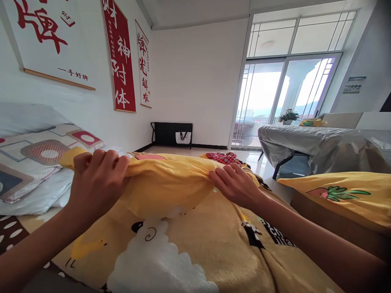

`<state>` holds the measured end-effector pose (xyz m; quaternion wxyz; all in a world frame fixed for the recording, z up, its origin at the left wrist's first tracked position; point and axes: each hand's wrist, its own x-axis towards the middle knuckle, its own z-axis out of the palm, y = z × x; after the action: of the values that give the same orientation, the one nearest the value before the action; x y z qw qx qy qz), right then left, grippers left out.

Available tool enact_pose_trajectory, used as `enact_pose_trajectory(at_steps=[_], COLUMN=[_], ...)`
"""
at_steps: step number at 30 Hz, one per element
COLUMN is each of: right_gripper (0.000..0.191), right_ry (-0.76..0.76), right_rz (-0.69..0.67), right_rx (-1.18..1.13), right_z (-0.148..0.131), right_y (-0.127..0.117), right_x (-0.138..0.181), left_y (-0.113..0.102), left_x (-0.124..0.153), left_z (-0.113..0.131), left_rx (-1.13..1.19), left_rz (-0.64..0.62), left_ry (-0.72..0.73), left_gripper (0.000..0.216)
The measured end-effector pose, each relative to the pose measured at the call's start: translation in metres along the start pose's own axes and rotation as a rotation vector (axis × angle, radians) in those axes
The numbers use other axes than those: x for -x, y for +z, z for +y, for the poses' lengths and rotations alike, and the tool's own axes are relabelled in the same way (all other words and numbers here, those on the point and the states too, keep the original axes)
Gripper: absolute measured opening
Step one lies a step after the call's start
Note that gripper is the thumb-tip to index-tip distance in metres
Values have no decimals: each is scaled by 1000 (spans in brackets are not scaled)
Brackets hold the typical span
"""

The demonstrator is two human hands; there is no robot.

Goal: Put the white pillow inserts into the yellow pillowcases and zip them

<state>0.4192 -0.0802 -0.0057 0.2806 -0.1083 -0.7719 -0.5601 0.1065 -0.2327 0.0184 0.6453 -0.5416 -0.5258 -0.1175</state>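
Observation:
A yellow cloth (171, 173) with a pinkish patch on its far side is stretched between my hands, sagging in the middle. My left hand (100, 173) is closed in a fist round its left end, and a short yellow piece sticks out beyond the knuckles. At the other end, the fingers of my right hand (233, 183) pinch the gathered fabric. Whether this is a pillowcase or a garment, I cannot tell. Under it spreads a tan blanket (214, 244) printed with a white sheep and a yellow chick.
Patterned pillows (51, 152) are piled at the left by the wall. To the right lies another yellow cloth (345, 191) with a carrot print. A red plaid cloth (222, 158) is beyond the blanket. Farther back stand a plastic-covered table (305, 136) and a black folded item (168, 132).

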Motion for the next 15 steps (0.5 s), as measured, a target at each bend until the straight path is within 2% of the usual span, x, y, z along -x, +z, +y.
enact_pose_trajectory(at_steps=[2,4,5,6,8,11,13,15], right_gripper=[20,23,25,26,27,27,20,14], right_ry=[79,157,186,205,229,281,302,298], right_rz=[-60,-108,-114,-101,-50,-7,-58,-179], right_rx=[-18,-26,-33,-46,-77,-89,-86,-113], right_z=[-2,-1,0,2,8,14,9,-4], right_y=[7,15,20,23,26,22,20,22], right_x=[2,5,7,9,12,12,10,9], left_y=[1,4,6,8,11,14,16,21], left_x=[1,0,-1,-2,-4,-3,2,7], left_z=[7,13,14,13,9,-1,-2,3], left_rx=[42,226,339,439,551,508,455,483], left_rz=[98,87,52,8,-72,-230,-369,-500], left_ry=[156,308,331,304,140,-106,-185,-164], left_gripper=[16,25,28,27,19,5,18,26])
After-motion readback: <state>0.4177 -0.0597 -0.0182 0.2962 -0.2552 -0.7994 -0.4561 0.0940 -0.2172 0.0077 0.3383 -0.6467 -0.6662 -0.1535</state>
